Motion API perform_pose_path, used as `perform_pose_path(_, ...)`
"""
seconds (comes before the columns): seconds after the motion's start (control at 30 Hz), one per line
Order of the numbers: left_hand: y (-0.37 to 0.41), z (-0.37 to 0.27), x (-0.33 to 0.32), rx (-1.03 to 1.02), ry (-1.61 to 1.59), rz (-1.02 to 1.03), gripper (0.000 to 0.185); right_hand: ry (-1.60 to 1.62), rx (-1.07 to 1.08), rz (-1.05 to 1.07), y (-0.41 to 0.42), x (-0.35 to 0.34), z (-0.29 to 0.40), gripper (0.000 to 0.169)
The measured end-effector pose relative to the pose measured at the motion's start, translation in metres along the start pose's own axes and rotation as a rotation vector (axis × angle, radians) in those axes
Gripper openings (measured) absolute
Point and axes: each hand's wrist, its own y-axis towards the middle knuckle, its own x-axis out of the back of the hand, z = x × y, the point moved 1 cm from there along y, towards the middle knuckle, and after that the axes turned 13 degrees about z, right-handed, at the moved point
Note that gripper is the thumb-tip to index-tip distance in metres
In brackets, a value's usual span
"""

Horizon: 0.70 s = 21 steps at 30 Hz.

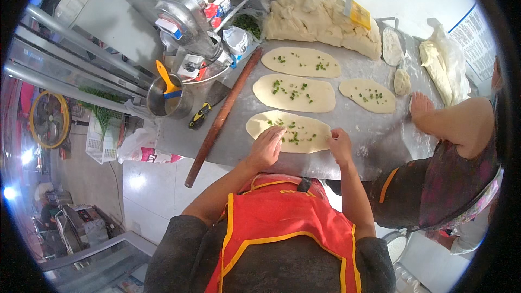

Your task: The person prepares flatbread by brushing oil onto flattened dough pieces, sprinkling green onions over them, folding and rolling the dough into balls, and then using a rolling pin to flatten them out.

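Nearest me on the metal worktop (220, 152) lies a flat oval dough sheet (303, 124) dotted with chopped green onion. My left hand (268, 144) rests at its lower left part, fingers over the edge. At its right end, my right hand (340, 144) has its fingers closed on the dough's edge. Two similar topped sheets, a middle one (285, 99) and a far one (313, 55), lie beyond it. A smaller topped sheet (354, 95) is to their right. A long wooden rolling pin (220, 124) lies slantwise at the left.
A large dough mass (305, 18) with a yellow scraper (359, 14) sits at the back. Left are a metal pot (152, 99) holding an orange-handled brush (165, 77), a broad scraper (199, 116) and a machine (187, 20). A co-worker's hand (421, 106) is at the right, near a small dough piece (402, 82).
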Motion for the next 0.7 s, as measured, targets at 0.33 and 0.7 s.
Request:
perform_pose_path(0.33,-0.001,-0.003,-0.017,-0.009,0.061,0.157,0.041,0.176,0.221,0.171,-0.002,-0.047,0.076,0.029)
perform_pose_path(0.7,0.013,0.010,-0.039,-0.077,0.427,0.282,0.047,-0.555,0.669,0.144,-0.014,-0.069,0.039,0.066)
